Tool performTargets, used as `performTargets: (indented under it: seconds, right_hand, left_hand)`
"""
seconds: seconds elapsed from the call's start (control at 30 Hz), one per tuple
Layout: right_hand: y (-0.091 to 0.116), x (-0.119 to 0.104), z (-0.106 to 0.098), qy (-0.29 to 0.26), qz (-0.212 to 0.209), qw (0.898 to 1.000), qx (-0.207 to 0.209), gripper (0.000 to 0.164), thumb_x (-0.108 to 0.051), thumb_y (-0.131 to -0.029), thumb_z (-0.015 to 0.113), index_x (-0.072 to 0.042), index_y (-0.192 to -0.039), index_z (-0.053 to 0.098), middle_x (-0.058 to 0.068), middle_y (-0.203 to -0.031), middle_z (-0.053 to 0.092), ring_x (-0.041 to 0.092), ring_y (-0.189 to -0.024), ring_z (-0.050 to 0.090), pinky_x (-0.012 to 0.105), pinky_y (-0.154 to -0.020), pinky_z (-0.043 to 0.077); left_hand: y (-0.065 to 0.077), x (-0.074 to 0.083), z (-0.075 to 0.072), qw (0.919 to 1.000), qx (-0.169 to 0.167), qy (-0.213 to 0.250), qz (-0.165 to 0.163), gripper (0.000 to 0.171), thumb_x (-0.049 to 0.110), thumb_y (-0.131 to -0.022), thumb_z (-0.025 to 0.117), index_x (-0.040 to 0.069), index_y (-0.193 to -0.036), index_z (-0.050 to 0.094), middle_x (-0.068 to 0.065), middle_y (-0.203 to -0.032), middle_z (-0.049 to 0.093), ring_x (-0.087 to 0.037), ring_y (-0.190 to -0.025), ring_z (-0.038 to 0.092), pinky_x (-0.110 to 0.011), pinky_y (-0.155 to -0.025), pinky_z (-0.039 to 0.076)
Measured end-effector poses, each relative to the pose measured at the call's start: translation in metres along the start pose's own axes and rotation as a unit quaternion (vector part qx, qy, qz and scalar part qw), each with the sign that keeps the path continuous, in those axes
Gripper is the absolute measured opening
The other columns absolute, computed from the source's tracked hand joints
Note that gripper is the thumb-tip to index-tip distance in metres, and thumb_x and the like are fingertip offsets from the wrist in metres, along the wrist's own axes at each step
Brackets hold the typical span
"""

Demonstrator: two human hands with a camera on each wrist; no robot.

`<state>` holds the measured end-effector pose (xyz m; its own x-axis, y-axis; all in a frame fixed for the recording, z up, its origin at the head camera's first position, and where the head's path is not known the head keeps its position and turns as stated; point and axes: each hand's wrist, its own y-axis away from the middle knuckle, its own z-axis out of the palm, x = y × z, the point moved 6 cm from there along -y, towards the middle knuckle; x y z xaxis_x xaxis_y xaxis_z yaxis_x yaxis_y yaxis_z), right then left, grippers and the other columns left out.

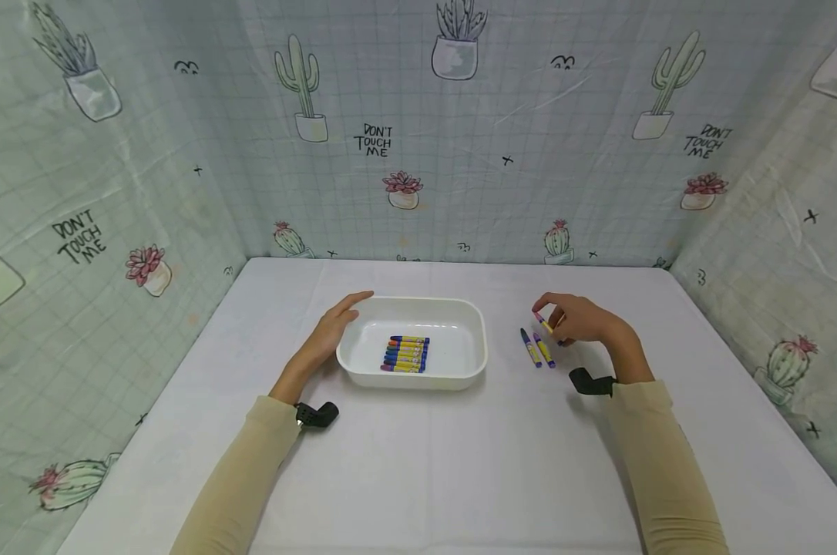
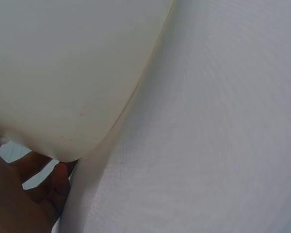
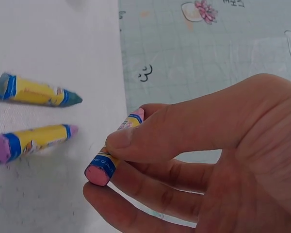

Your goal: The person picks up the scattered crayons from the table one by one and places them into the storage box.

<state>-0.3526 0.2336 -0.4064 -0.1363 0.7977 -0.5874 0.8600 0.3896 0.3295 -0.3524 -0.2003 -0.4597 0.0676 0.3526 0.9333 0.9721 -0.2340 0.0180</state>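
My right hand (image 1: 579,317) pinches a pink crayon (image 3: 101,167) in a yellow and blue wrapper between thumb and fingers, just above the table. Two more crayons lie side by side near it: a dark green crayon (image 3: 39,92) and a light purple crayon (image 3: 35,143). At the left end of a white tray (image 1: 456,380), my left hand (image 1: 324,337) holds the rim, its index finger stretched along the far corner. The left wrist view shows its fingers bent against the tray's outer wall. Inside the tray, several crayons (image 1: 405,354) lie in a stacked row, tips to the left.
A white cloth covers the table (image 1: 418,462). Behind and on both sides hangs a pale green curtain (image 1: 460,208) printed with cacti. Black wrist cameras sit on the left wrist (image 1: 317,415) and right wrist (image 1: 590,381).
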Motion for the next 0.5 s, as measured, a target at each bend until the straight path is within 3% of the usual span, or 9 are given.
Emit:
performTargets:
  seconds: [0.27,0.5]
  right_hand:
    - [-0.001,-0.02,0.005,0.01,-0.026,1.0,0.003,0.055,0.003,-0.087,0.057,-0.005,-0.141,0.054,0.027,-0.12,0.064,0.028,-0.089,0.069,0.04,-0.079,0.062]
    - [-0.007,-0.05,-0.002,0.041,-0.059,0.997,0.004,0.052,0.004,-0.088,0.058,-0.009,-0.138,0.056,0.027,-0.12,0.065,0.029,-0.093,0.07,0.039,-0.08,0.061]
  left_hand:
    - [-0.003,-0.002,0.002,0.9997,-0.013,-0.011,0.017,0.048,0.026,-0.113,0.03,0.026,-0.16,0.039,-0.013,-0.164,0.04,-0.039,-0.135,0.054,-0.044,-0.098,0.053]
    - [-0.004,-0.003,0.0,0.9997,-0.014,-0.003,0.018,0.048,0.028,-0.112,0.032,0.029,-0.16,0.04,-0.006,-0.168,0.035,-0.034,-0.147,0.044,-0.056,-0.116,0.04]
